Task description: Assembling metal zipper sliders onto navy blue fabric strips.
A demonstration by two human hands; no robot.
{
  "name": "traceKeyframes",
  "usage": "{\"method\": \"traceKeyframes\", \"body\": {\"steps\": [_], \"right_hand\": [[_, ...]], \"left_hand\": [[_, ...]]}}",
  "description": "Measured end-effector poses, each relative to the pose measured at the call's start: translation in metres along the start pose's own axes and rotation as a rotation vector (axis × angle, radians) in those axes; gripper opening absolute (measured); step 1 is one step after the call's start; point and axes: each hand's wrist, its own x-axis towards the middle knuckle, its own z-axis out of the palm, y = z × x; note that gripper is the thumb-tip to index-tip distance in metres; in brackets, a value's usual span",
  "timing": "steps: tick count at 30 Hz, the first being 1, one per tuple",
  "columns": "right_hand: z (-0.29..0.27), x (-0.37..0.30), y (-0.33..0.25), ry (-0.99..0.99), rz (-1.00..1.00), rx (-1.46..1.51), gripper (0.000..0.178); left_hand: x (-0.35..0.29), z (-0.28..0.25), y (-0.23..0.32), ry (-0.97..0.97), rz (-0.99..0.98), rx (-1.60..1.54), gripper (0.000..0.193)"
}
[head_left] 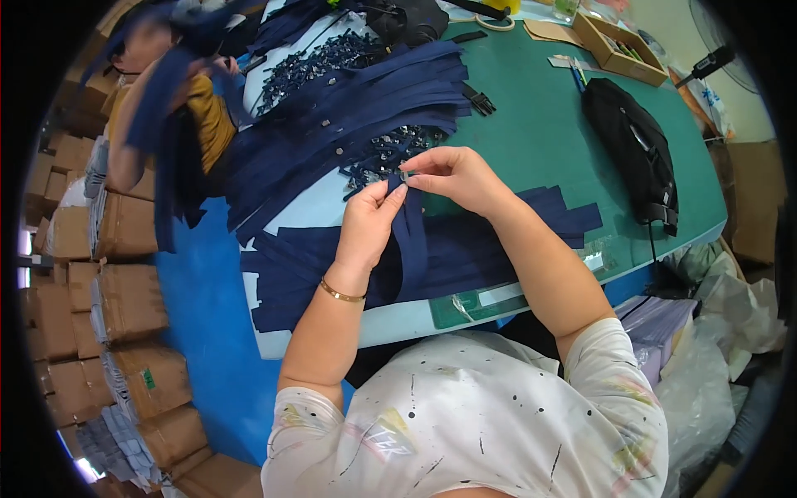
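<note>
Both your left hand [371, 217] and right hand [455, 175] pinch the navy strap [408, 228] at its top end; it looks limp and light, so grip near the small metal slider [404, 176].

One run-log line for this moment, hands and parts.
left hand: pinches navy strap | right hand: holds small metal slider at strap end | nearby: slider pile, black bag, green table

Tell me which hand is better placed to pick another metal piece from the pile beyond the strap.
Right, probably. The right hand sits just below the pile of small metal pieces, fingertips pinching at the strap's tip. The left hand grips the navy strap lower down, steadying it.
</note>
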Motion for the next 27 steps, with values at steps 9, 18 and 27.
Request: {"method": "traceKeyframes", "body": {"steps": [9, 18, 27], "right_hand": [[0.005, 0.002, 0.002, 0.022, 0.006, -0.123, 0.019], [0.006, 0.002, 0.002, 0.029, 0.048, -0.027, 0.020], [0.006, 0.001, 0.002, 0.065, -0.003, -0.130, 0.021]], "left_hand": [[0.008, -0.010, -0.009, -0.044, 0.012, 0.055, 0.018], [0.004, -0.009, 0.002, -0.134, 0.000, -0.028, 0.015], [0.006, -0.010, 0.000, -0.070, -0.048, 0.080, 0.015]]}}
